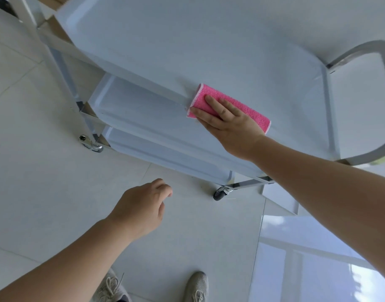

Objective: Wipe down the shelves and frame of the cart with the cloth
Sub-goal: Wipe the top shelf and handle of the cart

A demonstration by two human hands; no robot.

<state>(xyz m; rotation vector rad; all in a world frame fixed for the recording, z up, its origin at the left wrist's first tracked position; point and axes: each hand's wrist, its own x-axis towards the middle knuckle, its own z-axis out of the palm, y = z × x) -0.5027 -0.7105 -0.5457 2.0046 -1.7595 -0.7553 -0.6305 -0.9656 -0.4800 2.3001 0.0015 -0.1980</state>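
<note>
- Pink cloth, folded, lies flat on the cart's top shelf, at that shelf's near rim.
- Right hand presses the cloth down, fingers straight and spread, not curled round it.
- Step judged: wiping the top shelf; most of it lies beyond the cloth.
- Next likely needs a flat push away from the near rim, pressure kept even.
- Left hand hangs below the top shelf, off the cart, fingers loosely curled, holding nothing.
- Middle shelf and bottom shelf jut out under the top shelf; handle loops off its right end.
- Raised rim rings the top shelf; open run leftward.
</note>
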